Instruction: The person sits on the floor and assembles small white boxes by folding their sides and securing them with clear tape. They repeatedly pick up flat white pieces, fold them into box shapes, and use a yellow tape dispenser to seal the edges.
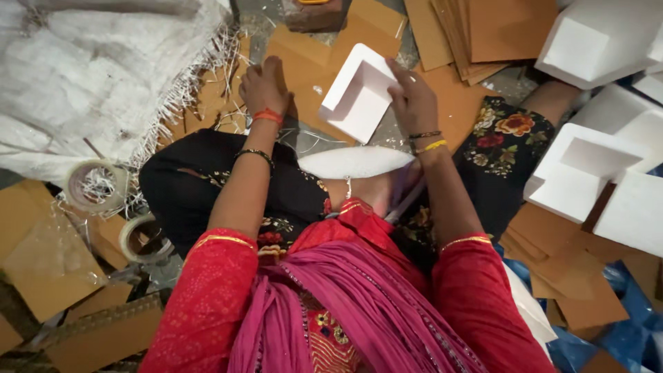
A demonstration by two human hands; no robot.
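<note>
Foam corner point(359, 93), white and L-shaped, is held up over the lap by the right hand point(413, 97), fingers closed on its upper edge; nothing is yet fitted around it. A white woven sack point(103, 76) lies at the left; cardboard sheets point(483, 27) and more foam pieces point(587, 173) are spread at the right, unused. The left hand point(264, 86) rests curled on cardboard, gripping nothing visible; 2 tape rolls point(97, 186) lie untouched.

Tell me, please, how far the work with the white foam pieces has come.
Done: nothing visibly finished. In hand: the right hand holds a white foam corner piece; the left hand rests on brown cardboard sheets. Left: more foam pieces and two tape rolls lie unused.
</note>
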